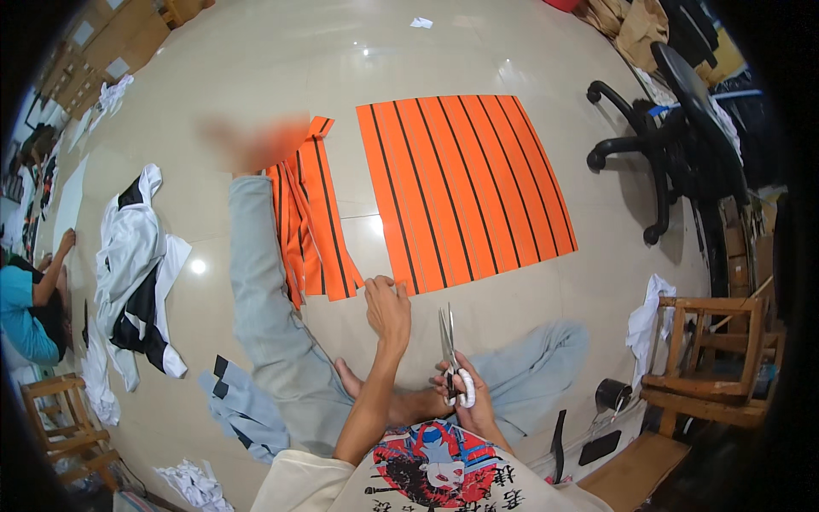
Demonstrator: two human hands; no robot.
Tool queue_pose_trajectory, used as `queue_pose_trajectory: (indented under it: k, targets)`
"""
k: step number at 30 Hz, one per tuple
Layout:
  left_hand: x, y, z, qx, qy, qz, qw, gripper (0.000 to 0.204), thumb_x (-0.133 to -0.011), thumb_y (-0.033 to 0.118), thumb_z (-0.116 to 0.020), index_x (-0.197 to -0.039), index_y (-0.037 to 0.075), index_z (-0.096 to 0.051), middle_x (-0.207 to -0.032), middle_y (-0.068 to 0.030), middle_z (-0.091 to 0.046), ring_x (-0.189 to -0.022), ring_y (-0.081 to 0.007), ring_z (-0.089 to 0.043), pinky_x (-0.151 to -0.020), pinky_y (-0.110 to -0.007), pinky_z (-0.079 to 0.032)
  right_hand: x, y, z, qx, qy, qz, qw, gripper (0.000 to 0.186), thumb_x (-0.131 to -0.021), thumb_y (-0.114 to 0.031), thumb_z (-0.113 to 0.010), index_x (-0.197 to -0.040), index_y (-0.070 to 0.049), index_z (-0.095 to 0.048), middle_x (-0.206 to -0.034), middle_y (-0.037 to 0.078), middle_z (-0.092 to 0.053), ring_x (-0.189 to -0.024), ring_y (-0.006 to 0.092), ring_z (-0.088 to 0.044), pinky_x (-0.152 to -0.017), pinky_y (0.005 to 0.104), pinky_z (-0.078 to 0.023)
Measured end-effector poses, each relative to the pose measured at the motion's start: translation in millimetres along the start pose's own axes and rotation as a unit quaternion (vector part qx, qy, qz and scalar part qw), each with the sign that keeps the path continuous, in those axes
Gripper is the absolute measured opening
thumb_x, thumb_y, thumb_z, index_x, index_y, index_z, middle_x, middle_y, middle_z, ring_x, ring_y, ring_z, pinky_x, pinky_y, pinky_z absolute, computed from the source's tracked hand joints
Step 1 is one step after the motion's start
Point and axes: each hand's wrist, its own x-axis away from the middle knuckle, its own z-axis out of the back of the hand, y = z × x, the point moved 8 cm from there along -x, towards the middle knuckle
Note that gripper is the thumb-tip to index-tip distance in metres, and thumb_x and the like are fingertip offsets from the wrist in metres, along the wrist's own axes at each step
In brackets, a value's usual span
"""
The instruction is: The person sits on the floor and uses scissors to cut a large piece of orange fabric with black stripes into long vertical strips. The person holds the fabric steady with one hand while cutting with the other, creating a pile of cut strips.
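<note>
A wide orange sheet with black stripes point(473, 196), which looks like fabric, lies flat on the floor in front of me. My left hand point(389, 314) is at its near left corner, fingers bent and pinching the edge there. Left of it lie loose orange striped strips point(317, 226), overlapping beside my outstretched leg. In my right hand point(476, 408) is a pair of scissors point(449, 354) with white-wrapped handles. Their blades point away from me, slightly parted, just short of the sheet's near edge and apart from it.
White and black garments point(141, 273) lie on the floor at left, near a person in a blue top point(30, 299). A black swivel chair point(657, 145) stands at far right, above a wooden stool point(708, 358). Grey-blue cloth point(247, 410) rests beside my left leg. Cardboard boxes point(119, 38) fill the far left.
</note>
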Motion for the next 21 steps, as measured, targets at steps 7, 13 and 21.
queue_pose_trajectory:
  k: [7,13,21]
  targets:
    - [-15.9,-24.4,-16.4,0.263,-0.060,0.041,0.962,0.014,-0.096,0.010,-0.065,-0.098,-0.001,-0.056,-0.085,-0.0111,-0.065,-0.067,-0.0216,-0.065,-0.058,-0.035,-0.050,-34.6,-1.2,-8.0,-0.058,-0.033,-0.018,0.998,0.063,-0.100,-0.016,-0.063,-0.157,-0.009,-0.035,-0.135,0.014,-0.059,-0.103,0.0233,-0.065,-0.085,0.0369,-0.056]
    - [-1.7,-45.4,-13.4,0.377,-0.122,0.124,0.910,0.022,-0.099,0.011,-0.064,-0.111,0.001,-0.049,-0.080,-0.0058,-0.063,-0.058,-0.0109,-0.062,-0.047,-0.024,-0.043,-46.3,8.6,-21.3,-0.006,-0.049,-0.052,0.997,0.062,-0.099,-0.016,-0.067,-0.155,-0.014,-0.041,-0.129,0.009,-0.063,-0.088,0.0141,-0.063,-0.067,0.0268,-0.052]
    - [2.3,-52.4,-5.4,0.370,-0.111,0.094,0.917,0.022,-0.097,0.007,-0.063,-0.113,0.000,-0.049,-0.080,-0.0058,-0.063,-0.060,-0.0100,-0.058,-0.047,-0.024,-0.043,-57.2,14.4,-33.9,0.081,-0.039,-0.010,0.996,0.062,-0.094,-0.010,-0.070,-0.152,-0.009,-0.047,-0.124,0.012,-0.067,-0.078,0.0106,-0.062,-0.055,0.0205,-0.047]
